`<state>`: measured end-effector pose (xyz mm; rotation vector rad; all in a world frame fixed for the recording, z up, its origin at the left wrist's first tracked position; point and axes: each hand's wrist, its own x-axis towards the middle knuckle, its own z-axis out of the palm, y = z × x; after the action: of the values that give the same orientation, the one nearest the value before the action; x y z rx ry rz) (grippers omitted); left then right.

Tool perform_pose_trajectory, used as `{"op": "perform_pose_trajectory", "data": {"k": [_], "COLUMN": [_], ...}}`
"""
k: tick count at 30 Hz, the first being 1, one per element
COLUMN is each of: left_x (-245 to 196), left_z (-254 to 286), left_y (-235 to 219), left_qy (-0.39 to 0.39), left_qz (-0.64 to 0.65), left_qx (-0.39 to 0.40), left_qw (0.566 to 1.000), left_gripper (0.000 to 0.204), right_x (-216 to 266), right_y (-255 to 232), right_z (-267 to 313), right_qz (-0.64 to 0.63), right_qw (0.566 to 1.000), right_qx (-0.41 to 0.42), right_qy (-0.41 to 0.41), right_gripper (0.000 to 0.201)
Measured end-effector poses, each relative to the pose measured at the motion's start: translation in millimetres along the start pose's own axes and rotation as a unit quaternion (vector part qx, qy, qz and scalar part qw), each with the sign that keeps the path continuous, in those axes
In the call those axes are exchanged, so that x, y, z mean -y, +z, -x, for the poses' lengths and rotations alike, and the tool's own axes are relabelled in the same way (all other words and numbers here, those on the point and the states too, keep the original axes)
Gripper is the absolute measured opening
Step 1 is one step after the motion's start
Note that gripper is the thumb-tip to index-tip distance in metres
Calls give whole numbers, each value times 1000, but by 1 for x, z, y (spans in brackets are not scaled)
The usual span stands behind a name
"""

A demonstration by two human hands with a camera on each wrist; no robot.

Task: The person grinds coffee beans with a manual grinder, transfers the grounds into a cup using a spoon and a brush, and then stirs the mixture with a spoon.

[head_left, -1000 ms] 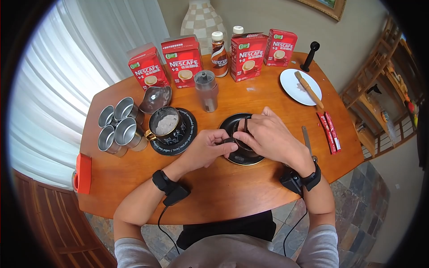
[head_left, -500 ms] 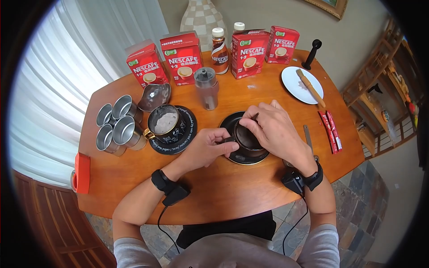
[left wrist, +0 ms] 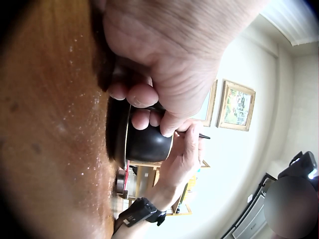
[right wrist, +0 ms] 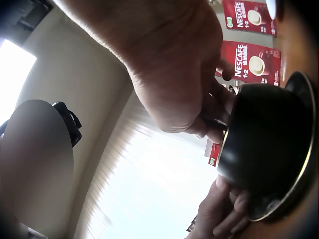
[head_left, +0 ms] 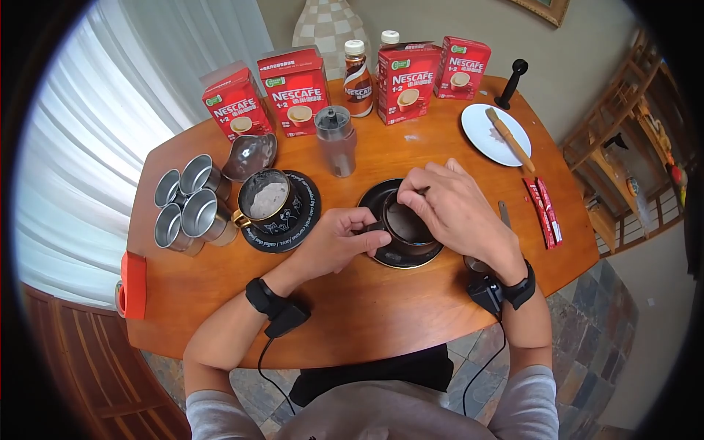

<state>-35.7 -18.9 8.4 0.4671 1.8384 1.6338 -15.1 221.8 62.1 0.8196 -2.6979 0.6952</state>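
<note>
A black cup (head_left: pixel 405 222) with dark contents stands on a gold-rimmed black saucer (head_left: pixel 394 259). My left hand (head_left: pixel 339 239) pinches the cup's handle between thumb and fingers; in the left wrist view those fingers lie against the cup's dark side (left wrist: pixel 149 145). Over the far right of the rim, my right hand (head_left: pixel 458 213) grips a thin dark handle (head_left: pixel 423 191), whose upper tip (left wrist: pixel 204 136) sticks out past the fingers in the left wrist view. The lower end of this handle is hidden by the hand and the cup (right wrist: pixel 259 139).
To the left, a black mug (head_left: pixel 268 196) holding pale powder stands on a black coaster, near several metal cups (head_left: pixel 202 213). A clear grinder (head_left: pixel 337 143) stands behind the saucer. Red Nescafe boxes (head_left: pixel 295 92) line the back; a white plate with a brush (head_left: pixel 506 136) and red sachets (head_left: pixel 543 213) lie right.
The right hand has shifted slightly away from the left hand with the thin dark handle, uncovering more of the cup's inside. The left hand keeps its hold on the cup handle.
</note>
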Motion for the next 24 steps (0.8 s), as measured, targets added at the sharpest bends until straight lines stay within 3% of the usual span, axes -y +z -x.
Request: {"op": "perform_pose_trajectory", "data": {"k": [6,9,12,15,18,21,24], "left_x": [-2,-2,-2,-2,-1,-1,-2], "left_z": [1,0,0,1,0,1,0], "left_y": [0,1,1,0,1,0,1], "left_qy": [-4,-1,-2,-3,-1,-2,-1], "left_qz": [2,0,3,5,10,10,8], "left_qx": [-3,-3,-4,-5,-2,-3,-4], "left_qw": [1000,1000,1000,1000,1000,1000,1000], "left_gripper": [21,21,20,20,19,19,19], "right_x": [4,1,1,0,0,1,-2], "right_y": [-11,1,-10,5,-4,-7,3], "right_z": [2,2,2,2,2,2,3], "right_qz": [-46,-18,-76,-12,-30,-41,-3], "right_qw": [997,999,993,999,999,998,1000], "right_qx": [57,1,85,-26,39,46,-11], "right_qy": [-15,-28,-11,-40,-8,-16,-26], "right_gripper": [17,17,16,16,22,22,22]}}
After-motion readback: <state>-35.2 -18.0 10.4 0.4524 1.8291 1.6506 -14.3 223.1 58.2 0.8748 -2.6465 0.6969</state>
